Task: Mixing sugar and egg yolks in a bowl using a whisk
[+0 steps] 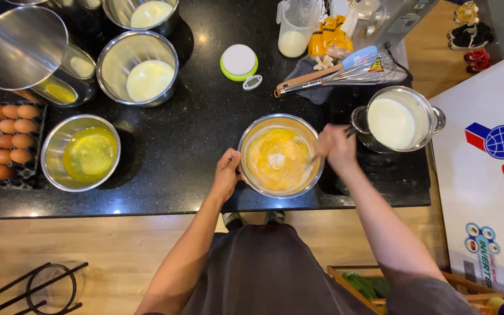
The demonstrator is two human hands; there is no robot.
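A steel bowl [251,139] of beaten yellow egg mix with a white patch in the middle stands at the near edge of the black counter [188,146]. My left hand [227,170] grips the bowl's left rim. My right hand [336,147] is closed on the handle of a utensil [315,157] that dips into the mix at the bowl's right side; the hand is blurred. Just right of that hand a steel pot [434,116] holds a white liquid.
Left of the bowl are a steel bowl of yellow liquid [88,154], a tray of brown eggs [4,140], and other steel bowls [138,70]. Behind lie a whisk [351,74], a spatula, a measuring jug [296,26], a round white timer [239,61]. A white chest appliance [491,169] stands right.
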